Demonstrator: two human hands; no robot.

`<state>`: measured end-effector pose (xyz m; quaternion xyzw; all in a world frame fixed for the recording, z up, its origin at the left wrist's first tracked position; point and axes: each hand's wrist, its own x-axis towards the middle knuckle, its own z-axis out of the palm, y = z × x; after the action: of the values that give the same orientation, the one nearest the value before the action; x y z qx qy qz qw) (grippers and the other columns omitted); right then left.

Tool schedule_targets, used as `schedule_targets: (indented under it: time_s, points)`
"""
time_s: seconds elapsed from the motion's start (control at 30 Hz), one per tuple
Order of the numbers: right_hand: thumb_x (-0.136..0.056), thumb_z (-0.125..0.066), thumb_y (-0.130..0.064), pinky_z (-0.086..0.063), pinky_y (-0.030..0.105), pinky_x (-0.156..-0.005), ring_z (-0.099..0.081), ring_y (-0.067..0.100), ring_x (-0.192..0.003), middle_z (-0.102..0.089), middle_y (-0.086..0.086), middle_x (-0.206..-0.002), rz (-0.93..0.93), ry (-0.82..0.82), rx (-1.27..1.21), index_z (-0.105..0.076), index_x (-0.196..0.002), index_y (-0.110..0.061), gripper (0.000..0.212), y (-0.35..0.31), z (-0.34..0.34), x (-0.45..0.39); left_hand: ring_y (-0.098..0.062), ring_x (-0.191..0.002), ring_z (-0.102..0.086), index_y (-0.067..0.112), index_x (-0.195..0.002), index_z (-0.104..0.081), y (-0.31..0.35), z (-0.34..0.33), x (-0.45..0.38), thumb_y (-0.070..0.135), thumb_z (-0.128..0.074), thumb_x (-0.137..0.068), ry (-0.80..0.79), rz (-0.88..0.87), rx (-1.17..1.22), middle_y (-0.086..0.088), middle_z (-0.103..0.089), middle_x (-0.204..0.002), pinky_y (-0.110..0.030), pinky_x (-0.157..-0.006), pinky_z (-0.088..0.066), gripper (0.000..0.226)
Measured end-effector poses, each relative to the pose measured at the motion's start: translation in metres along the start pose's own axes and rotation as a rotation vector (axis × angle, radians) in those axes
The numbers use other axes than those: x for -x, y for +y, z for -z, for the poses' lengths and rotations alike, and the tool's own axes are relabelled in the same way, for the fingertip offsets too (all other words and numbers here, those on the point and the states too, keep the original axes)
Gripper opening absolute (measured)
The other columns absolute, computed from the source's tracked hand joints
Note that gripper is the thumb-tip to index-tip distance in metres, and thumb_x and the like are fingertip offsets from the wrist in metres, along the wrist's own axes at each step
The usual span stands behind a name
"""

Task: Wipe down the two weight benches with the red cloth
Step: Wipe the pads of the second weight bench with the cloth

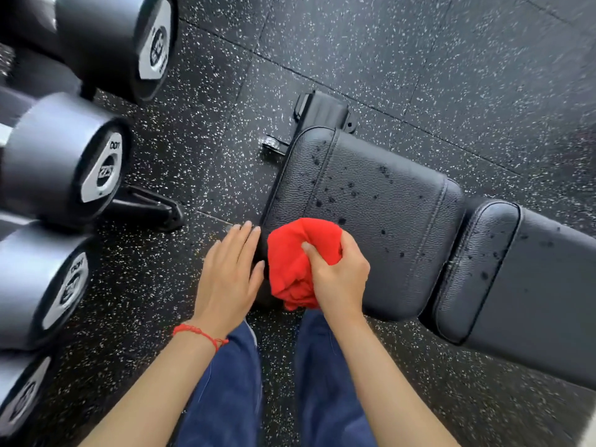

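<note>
Right hand [338, 272] has its fingers bunched around the red cloth [300, 262], sitting on the near corner of the seat pad [364, 214]. Droplets spread toward 1 o'clock, pad's long axis running toward 4. Left hand [229, 272] flat, fingers straight, holding nothing.

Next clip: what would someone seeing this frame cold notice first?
The bunched red cloth, gripped by the right hand, jumps out against the black seat pad of the weight bench, at the pad's near corner. Dark droplets speckle the pad beyond it. The left hand lies flat and open beside the cloth at the pad's edge, and large dumbbell heads crowd the frame's left side.
</note>
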<state>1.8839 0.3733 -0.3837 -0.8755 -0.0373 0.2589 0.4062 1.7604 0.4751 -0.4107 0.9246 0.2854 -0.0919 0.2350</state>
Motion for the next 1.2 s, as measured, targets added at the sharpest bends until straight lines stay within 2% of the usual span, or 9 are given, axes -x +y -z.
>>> schedule_targets:
  time_s: [0.17, 0.33, 0.53, 0.67, 0.77, 0.87, 1.0, 1.1, 1.2]
  points:
    - [-0.068, -0.069, -0.030, -0.036, 0.024, -0.069, -0.055, 0.019, -0.072, -0.067, 0.010, -0.081, 0.086, 0.152, -0.013, -0.063, -0.085, -0.004, 0.031, -0.036, -0.017, -0.047, -0.030, -0.125, -0.044, -0.002, -0.131, -0.049, -0.002, 0.002, -0.010, 0.028, -0.036, -0.091, 0.015, -0.052, -0.002, -0.016, -0.049, -0.136, -0.039, -0.101, -0.028, 0.052]
    - [-0.075, -0.072, -0.024, -0.031, 0.028, -0.072, -0.059, 0.030, -0.086, -0.067, 0.015, -0.091, 0.143, 0.314, 0.067, -0.062, -0.092, -0.001, 0.030, -0.072, -0.028, -0.110, -0.030, -0.126, -0.044, 0.000, -0.133, -0.048, -0.004, 0.005, -0.015, 0.029, -0.035, -0.092, 0.025, -0.081, -0.007, -0.014, -0.048, -0.137, -0.041, -0.101, -0.030, 0.051]
    - [-0.075, -0.066, -0.033, -0.035, 0.025, -0.077, -0.061, 0.029, -0.087, -0.067, 0.014, -0.091, 0.164, 0.244, 0.091, -0.062, -0.095, -0.001, 0.038, -0.043, -0.022, -0.068, -0.029, -0.127, -0.043, 0.000, -0.132, -0.049, -0.012, 0.005, -0.014, 0.029, -0.036, -0.092, 0.017, -0.067, 0.021, -0.014, -0.048, -0.137, -0.039, -0.102, -0.027, 0.051]
    - [-0.074, -0.067, -0.032, -0.040, 0.021, -0.080, -0.061, 0.019, -0.086, -0.068, 0.006, -0.092, 0.100, 0.134, 0.075, -0.063, -0.099, -0.006, 0.037, -0.009, -0.006, -0.007, -0.027, -0.130, -0.039, 0.001, -0.135, -0.046, -0.015, 0.004, -0.012, 0.029, -0.034, -0.092, -0.002, -0.068, 0.018, -0.013, -0.045, -0.140, -0.041, -0.103, -0.028, 0.052]
    - [-0.071, -0.068, -0.031, -0.044, 0.024, -0.077, -0.057, 0.011, -0.077, -0.066, 0.003, -0.084, 0.049, 0.133, 0.059, -0.064, -0.092, -0.006, 0.032, 0.003, 0.004, 0.008, -0.028, -0.132, -0.037, 0.003, -0.138, -0.042, -0.014, 0.002, -0.014, 0.030, -0.034, -0.094, 0.009, -0.070, 0.006, -0.013, -0.040, -0.144, -0.043, -0.104, -0.030, 0.052]
    - [-0.071, -0.069, -0.028, -0.041, 0.017, -0.075, -0.056, 0.012, -0.076, -0.066, 0.005, -0.083, 0.125, 0.129, 0.079, -0.065, -0.092, -0.003, 0.033, -0.001, 0.010, -0.017, -0.029, -0.134, -0.031, 0.003, -0.140, -0.039, -0.005, 0.000, -0.021, 0.029, -0.034, -0.094, 0.041, -0.094, -0.020, -0.015, -0.035, -0.147, -0.045, -0.105, -0.028, 0.053]
    - [-0.071, -0.068, -0.031, -0.041, 0.032, -0.073, -0.054, 0.017, -0.070, -0.064, 0.004, -0.077, 0.148, 0.263, 0.036, -0.063, -0.083, -0.006, 0.028, -0.026, 0.026, -0.089, -0.027, -0.139, -0.021, 0.005, -0.142, -0.034, 0.016, -0.004, -0.038, 0.029, -0.035, -0.093, 0.067, -0.143, -0.073, -0.014, -0.026, -0.151, -0.051, -0.107, -0.025, 0.055]
    - [-0.075, -0.071, -0.026, -0.040, 0.035, -0.074, -0.053, 0.021, -0.072, -0.059, 0.003, -0.075, 0.164, 0.293, 0.086, -0.061, -0.081, -0.005, 0.024, -0.042, 0.035, -0.131, -0.027, -0.140, -0.017, 0.003, -0.144, -0.028, 0.023, -0.012, -0.047, 0.029, -0.034, -0.093, 0.069, -0.193, -0.109, -0.014, -0.021, -0.152, -0.050, -0.110, -0.020, 0.057]
    - [-0.076, -0.069, -0.031, -0.037, 0.033, -0.075, -0.059, 0.029, -0.080, -0.067, 0.011, -0.083, 0.179, 0.296, 0.114, -0.062, -0.085, -0.004, 0.029, -0.030, 0.033, -0.129, -0.028, -0.140, -0.017, 0.001, -0.144, -0.023, 0.022, -0.018, -0.048, 0.028, -0.033, -0.093, 0.073, -0.203, -0.122, -0.015, -0.016, -0.153, -0.049, -0.111, -0.019, 0.059]
